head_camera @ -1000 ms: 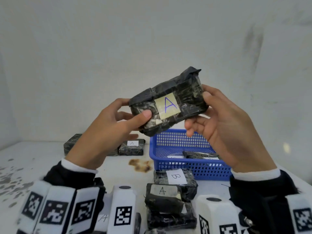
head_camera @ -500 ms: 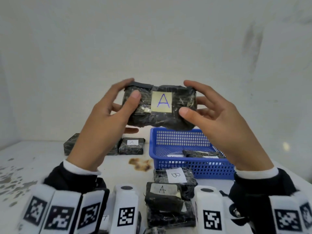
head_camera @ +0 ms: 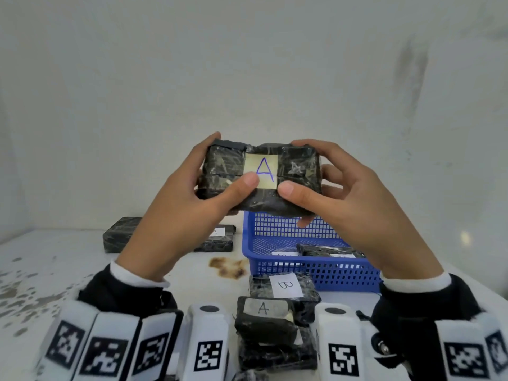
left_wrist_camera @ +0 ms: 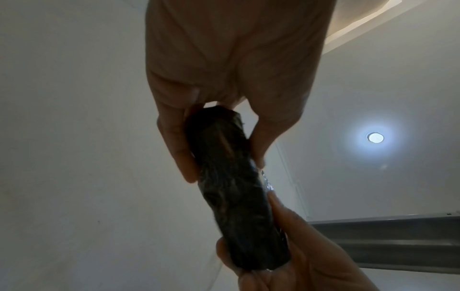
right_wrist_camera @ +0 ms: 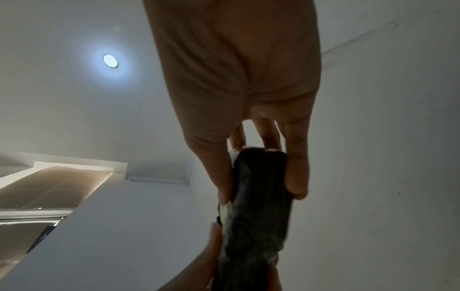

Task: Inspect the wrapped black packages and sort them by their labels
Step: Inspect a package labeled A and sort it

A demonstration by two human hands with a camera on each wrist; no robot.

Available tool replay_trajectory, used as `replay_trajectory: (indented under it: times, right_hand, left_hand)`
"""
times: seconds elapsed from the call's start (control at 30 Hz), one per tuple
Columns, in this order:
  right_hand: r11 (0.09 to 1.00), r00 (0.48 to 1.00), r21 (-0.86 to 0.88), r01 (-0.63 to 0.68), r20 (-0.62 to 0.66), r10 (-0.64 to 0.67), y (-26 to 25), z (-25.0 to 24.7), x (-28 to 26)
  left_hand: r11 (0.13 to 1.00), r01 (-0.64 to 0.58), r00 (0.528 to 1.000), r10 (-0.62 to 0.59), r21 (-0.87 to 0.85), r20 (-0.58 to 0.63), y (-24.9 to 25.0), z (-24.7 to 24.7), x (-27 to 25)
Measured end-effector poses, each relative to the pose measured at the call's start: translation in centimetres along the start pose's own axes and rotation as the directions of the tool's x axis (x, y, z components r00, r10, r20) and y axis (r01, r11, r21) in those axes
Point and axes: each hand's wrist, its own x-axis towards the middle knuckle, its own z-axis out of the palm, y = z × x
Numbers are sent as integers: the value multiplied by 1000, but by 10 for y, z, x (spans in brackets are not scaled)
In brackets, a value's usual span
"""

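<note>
I hold a black wrapped package (head_camera: 298, 171) level in the air in front of me, its yellow label marked A facing the head camera. My left hand (head_camera: 192, 193) grips its left end, thumb on the front by the label. My right hand (head_camera: 338, 193) grips its right end, thumb on the front too. Both wrist views show the package (left_wrist_camera: 231, 189) (right_wrist_camera: 259, 212) edge-on, pinched between thumb and fingers. Below, near me, lie a package labelled B (head_camera: 284, 284) and one labelled A (head_camera: 264, 317), with another package under them.
A blue mesh basket (head_camera: 316, 268) stands on the white table (head_camera: 68, 265) under my right hand, with labelled packages inside. Two more black packages (head_camera: 118, 235) (head_camera: 217, 239) lie at the back left. A brown stain (head_camera: 228, 266) marks the table beside the basket.
The package went from tilted to level and dropped slightly. Both hands shifted their hold, with both thumbs now pressed on the front near the label.
</note>
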Motion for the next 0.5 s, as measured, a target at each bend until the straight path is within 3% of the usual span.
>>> replay_trajectory:
  times: [0.13,0.27,0.5]
  right_hand:
    - [996,1000,-94,-7,-10,6,-2,5,-2]
    - [998,999,-58,-32,-16,31,-5,8,-3]
    - [999,998,9,43,-42,-43,-5,5,-2]
  left_hand:
    - [1000,-11,1000,11,0,-28,-1,2,0]
    - [1000,5,999,-5,-2,-43,-2,4,-1]
    - [998,55,998,-55,41,3,-1,1,-1]
